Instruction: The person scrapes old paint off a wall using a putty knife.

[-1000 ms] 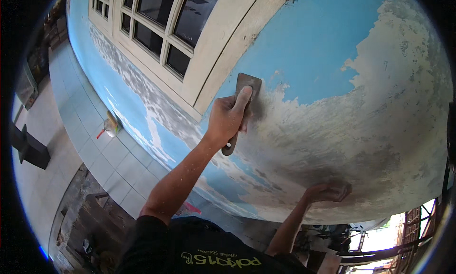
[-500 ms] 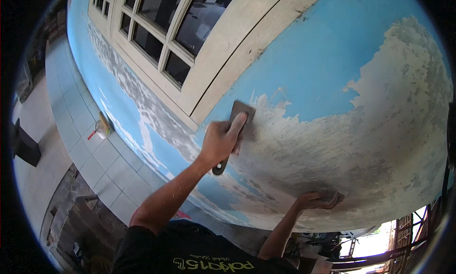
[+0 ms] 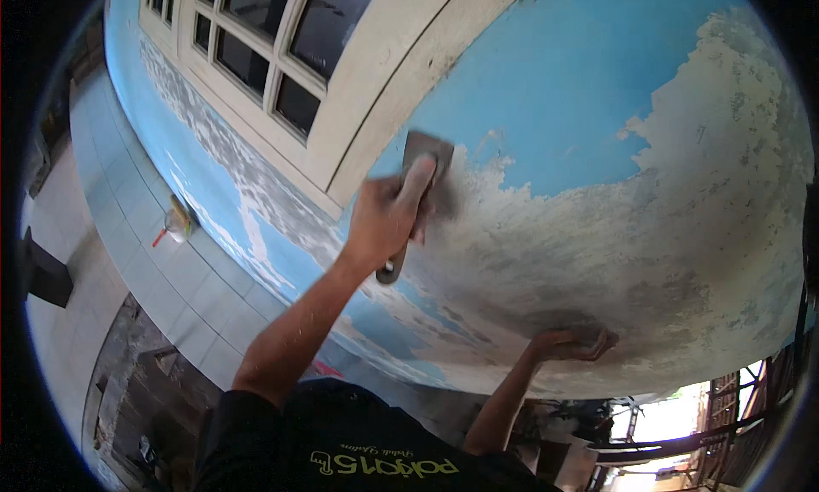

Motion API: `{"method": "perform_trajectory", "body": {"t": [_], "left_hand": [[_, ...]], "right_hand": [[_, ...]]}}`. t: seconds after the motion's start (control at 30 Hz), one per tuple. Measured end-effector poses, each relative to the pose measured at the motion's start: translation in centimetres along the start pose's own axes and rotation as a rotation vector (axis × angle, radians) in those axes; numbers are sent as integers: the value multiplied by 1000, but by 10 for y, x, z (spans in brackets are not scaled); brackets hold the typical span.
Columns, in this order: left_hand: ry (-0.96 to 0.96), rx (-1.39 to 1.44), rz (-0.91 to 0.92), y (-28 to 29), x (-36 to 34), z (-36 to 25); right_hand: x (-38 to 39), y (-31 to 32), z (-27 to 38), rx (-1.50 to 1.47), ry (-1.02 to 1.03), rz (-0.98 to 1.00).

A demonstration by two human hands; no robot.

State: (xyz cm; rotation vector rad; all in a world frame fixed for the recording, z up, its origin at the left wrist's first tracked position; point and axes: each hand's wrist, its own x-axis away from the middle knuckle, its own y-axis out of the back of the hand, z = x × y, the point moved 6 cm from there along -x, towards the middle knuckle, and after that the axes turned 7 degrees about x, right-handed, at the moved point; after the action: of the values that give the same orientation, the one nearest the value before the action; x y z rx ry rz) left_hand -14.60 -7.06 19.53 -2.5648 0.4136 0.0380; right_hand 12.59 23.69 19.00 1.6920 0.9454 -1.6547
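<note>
My left hand (image 3: pixel 388 215) is closed around a flat metal scraper (image 3: pixel 437 144), its thumb pressed on the blade, which lies against the patchy wall beside the window frame. Peeled blue paint (image 3: pixel 563 91) borders a rough whitish-grey patch (image 3: pixel 614 245) under the blade. My right hand (image 3: pixel 572 343) is lower and to the right at the wall, with its fingers curled together in shadow; whatever it holds, if anything, I cannot make out.
A cream window (image 3: pixel 256 49) is at the upper left. A light tiled ledge (image 3: pixel 192 292) runs along the wall, carrying a small container (image 3: pixel 177 226) with tools. A dark post (image 3: pixel 47 270) stands at the far left; dark framework (image 3: pixel 717 424) is at the lower right.
The scraper in my left hand went down along the wall, then back up near its earlier spot. My right hand stays low at the wall. The view has shifted slightly.
</note>
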Motion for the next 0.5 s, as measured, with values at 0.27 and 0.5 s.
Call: {"method": "perform_trajectory", "body": {"t": [0.27, 0.5], "left_hand": [[-6, -27, 11, 6, 3, 3], [-32, -40, 0, 14, -7, 12]], "right_hand": [[-3, 3, 17, 24, -59, -20], [-10, -1, 35, 15, -28, -11]]}}
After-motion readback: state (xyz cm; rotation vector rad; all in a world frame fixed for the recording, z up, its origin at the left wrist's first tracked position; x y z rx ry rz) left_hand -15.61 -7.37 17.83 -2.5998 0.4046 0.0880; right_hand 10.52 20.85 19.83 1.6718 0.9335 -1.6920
